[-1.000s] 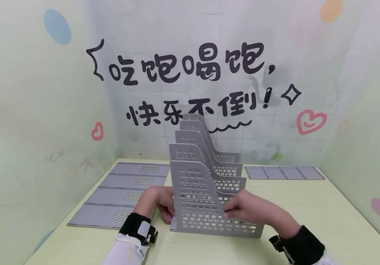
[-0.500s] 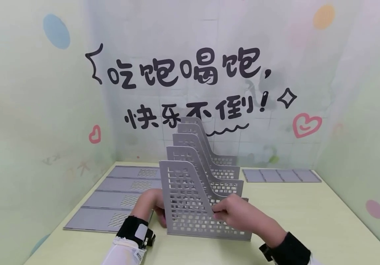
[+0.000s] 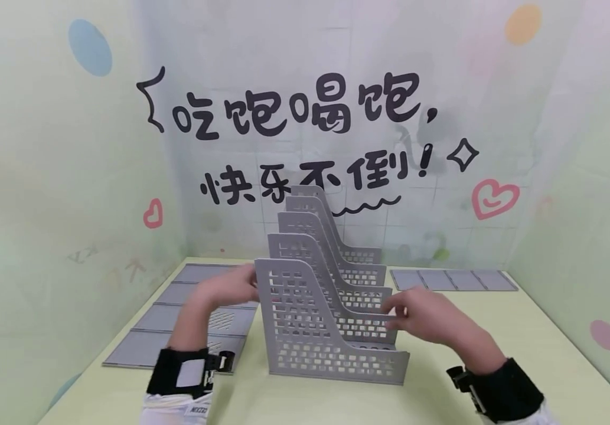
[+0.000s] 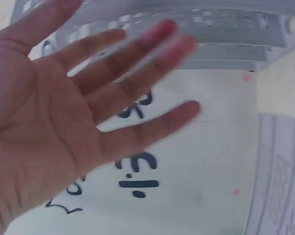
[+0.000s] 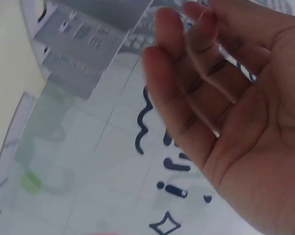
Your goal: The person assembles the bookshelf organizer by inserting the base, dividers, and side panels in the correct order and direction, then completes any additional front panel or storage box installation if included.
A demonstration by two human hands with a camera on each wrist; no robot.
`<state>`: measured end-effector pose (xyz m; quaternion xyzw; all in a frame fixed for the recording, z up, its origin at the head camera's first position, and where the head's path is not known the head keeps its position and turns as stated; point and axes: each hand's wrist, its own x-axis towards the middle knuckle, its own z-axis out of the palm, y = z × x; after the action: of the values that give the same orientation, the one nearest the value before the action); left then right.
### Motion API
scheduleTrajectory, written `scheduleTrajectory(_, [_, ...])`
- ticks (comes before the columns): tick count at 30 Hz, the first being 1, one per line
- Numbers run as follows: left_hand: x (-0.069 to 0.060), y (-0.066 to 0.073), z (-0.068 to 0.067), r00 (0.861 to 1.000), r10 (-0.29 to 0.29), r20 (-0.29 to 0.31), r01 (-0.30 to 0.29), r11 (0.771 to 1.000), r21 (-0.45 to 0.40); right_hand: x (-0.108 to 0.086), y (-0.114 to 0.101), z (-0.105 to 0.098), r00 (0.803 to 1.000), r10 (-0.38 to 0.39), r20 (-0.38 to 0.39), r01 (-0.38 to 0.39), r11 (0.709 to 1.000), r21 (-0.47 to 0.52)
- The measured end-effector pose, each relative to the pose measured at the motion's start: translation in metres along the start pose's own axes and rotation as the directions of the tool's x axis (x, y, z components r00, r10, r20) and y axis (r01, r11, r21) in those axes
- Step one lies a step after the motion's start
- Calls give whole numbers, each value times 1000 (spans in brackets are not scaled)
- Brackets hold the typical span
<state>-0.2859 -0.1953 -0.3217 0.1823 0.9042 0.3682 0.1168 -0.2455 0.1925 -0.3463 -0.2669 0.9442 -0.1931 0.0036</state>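
Note:
A grey file rack (image 3: 336, 360) stands upright on the table, its several perforated dividers lined up one behind another. At its left side my left hand (image 3: 225, 289) has its fingertips partly hidden behind the front divider. The left wrist view shows this hand (image 4: 74, 103) with fingers spread and nothing in the palm. My right hand (image 3: 432, 316) is beside the rack's right side, close to the low edge of the second divider. Loosely bent fingers with nothing between them show on this hand (image 5: 235, 103) in the right wrist view; whether they touch the rack I cannot tell.
Flat grey slotted panels (image 3: 161, 319) lie in a row on the left of the pale table (image 3: 469, 354). Smaller grey panels (image 3: 453, 280) lie at the back right. A printed backdrop (image 3: 305, 53) encloses the back and sides.
Both hands have come off the lower front of the rack. The left rose up and left; the right let go of the front divider's edge and moved right. The rack shifted slightly left earlier.

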Motion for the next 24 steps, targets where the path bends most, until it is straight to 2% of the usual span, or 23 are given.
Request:
scheduleTrajectory(1, [-3, 2, -5, 998, 53, -46, -55, 998, -42, 0, 3, -2, 1000, 25, -1, -25, 999, -24])
scheduleTrajectory(3, [-7, 8, -12, 981, 129, -147, -143, 986, -89, -1, 9, -2, 998, 67, 12, -66, 996, -55])
scheduleTrajectory(6, [-8, 17, -12, 940, 175, -294, -217, 969, -116, 1, 14, 4, 994, 104, 41, -101, 993, -65])
scheduleTrajectory(8, [-6, 24, -9, 909, 189, -372, -240, 966, -97, 3, 16, 10, 991, 118, 58, -115, 991, -66])
scheduleTrajectory(11, [1, 30, -3, 867, 221, -446, -268, 962, -44, 5, 20, 18, 990, 118, 75, -112, 991, -79])
scheduleTrajectory(14, [6, 31, 1, 839, 241, -487, -281, 960, -9, 7, 23, 25, 991, 106, 77, -98, 990, -102])
scheduleTrajectory(17, [6, 31, 2, 830, 242, -503, -280, 960, -1, 9, 26, 29, 990, 109, 92, -101, 991, -91])
scheduleTrajectory(24, [5, 30, 0, 837, 231, -497, -259, 966, 13, 11, 29, 31, 980, 148, 135, -142, 989, -52])
